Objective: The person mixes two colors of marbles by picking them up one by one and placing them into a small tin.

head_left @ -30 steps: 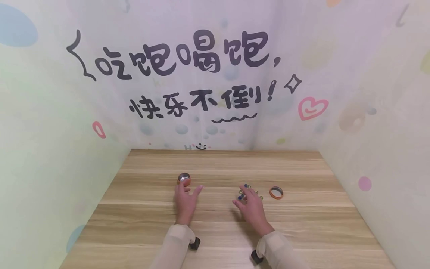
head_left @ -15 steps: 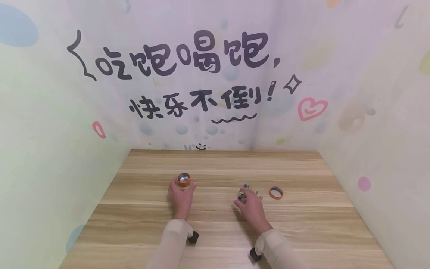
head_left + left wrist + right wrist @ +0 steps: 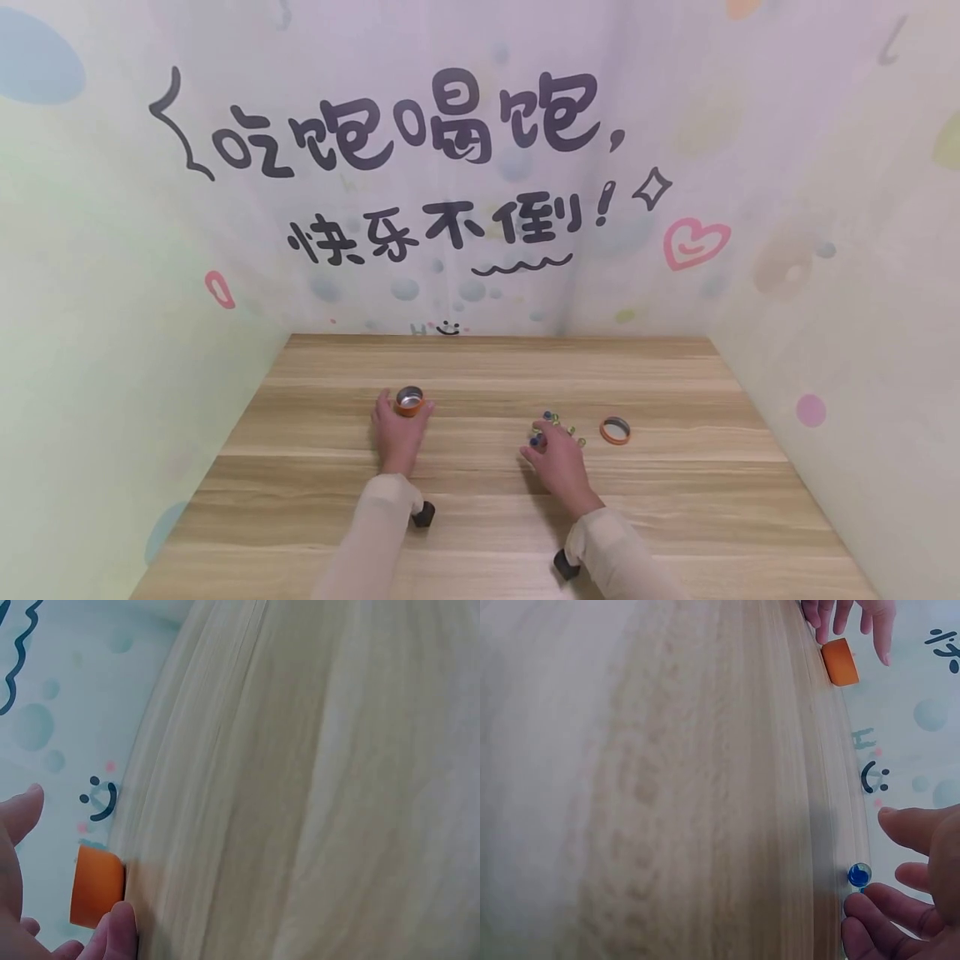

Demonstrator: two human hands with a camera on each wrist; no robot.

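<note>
A small round orange tin [image 3: 409, 410], its silvery inside showing, stands on the table in the left half of the head view. My left hand [image 3: 399, 435] reaches round its near side. In the left wrist view its fingertips [image 3: 122, 924] lie right by the tin's orange wall [image 3: 97, 886], while the thumb stands apart from it. Several blue and yellow-green glass marbles lie under and around my right hand [image 3: 561, 460], which partly hides them. The right wrist view shows one blue marble [image 3: 859, 874] by the fingertips, with the thumb spread away.
To the right of the marbles lies a round orange-rimmed lid [image 3: 616, 431], its pale inside facing up. The wood-grain table [image 3: 480, 533] meets a printed wall sheet [image 3: 480, 292] at the back and pale walls at both sides.
My left hand has moved left and drawn back from over the tin to round its near side, uncovering its opening. The right hand has stayed nearly still over the marbles.
</note>
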